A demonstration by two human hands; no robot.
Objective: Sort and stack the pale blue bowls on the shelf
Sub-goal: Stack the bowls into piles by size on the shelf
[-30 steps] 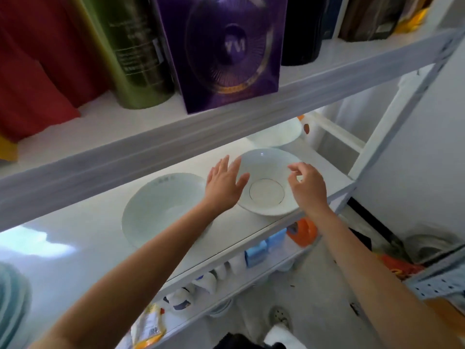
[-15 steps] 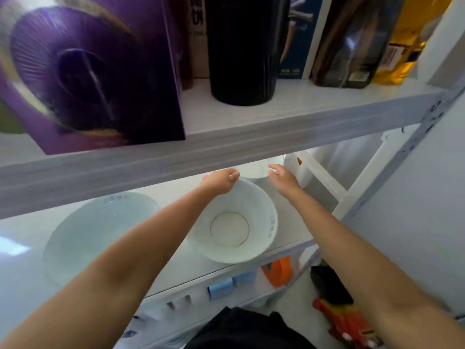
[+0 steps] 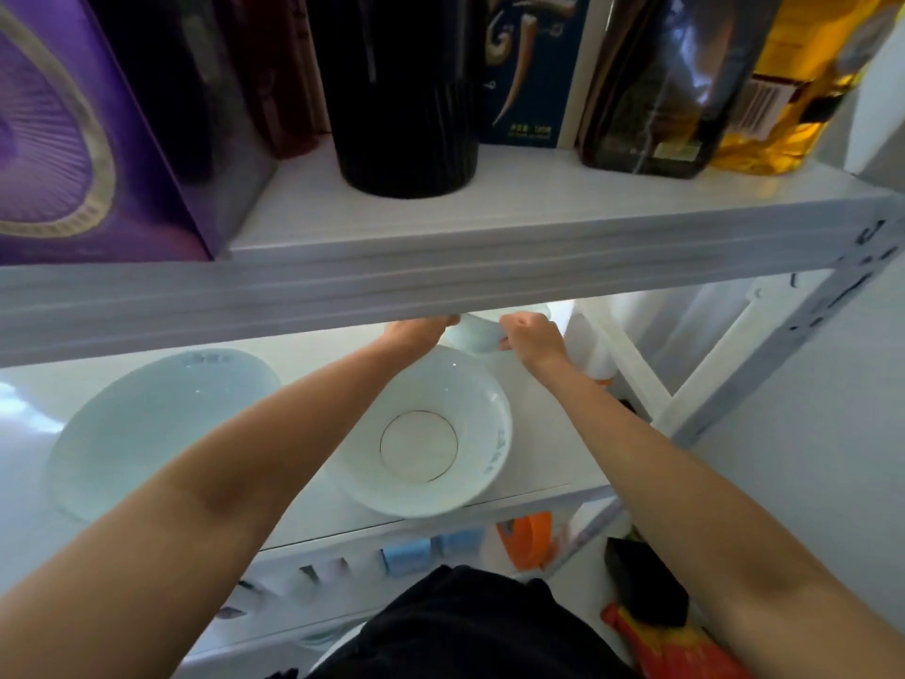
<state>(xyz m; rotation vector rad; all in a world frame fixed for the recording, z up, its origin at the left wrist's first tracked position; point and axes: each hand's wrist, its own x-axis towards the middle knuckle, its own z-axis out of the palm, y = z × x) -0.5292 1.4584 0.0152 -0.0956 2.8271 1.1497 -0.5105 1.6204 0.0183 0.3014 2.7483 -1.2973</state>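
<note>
Head view, looking under the upper shelf.

- Task item: small pale blue bowl far back on the middle shelf, between the two hands and partly hidden by the upper shelf's front edge.
- Left hand: at the small bowl's left rim. Its fingers are almost wholly hidden behind the shelf edge, so it cannot be told whether they are spread or closed.
- Right hand: fingers curled, thumb pressed on the small bowl's right rim, gripping it.
- Just nearer than the fingers: ringed bowl, upright near the shelf's front edge, with a thin dark-gold ring round its floor. It has faint blue-grey marks inside its right wall, not readable.
- Well left of the left fingers: large bowl, upright, with faint marks at its far rim, not readable.
- White bottle just right of the right fingers.
- Above the fingers, on the upper shelf, left to right:
  - purple box with a gold ring pattern;
  - black ribbed cylinder;
  - blue box with pale brush strokes and a small yellow line of print, too blurred to read;
  - dark bag;
  - yellow pack with a barcode label.
- Below the fingers: pale blue cartons and an orange item.
</note>
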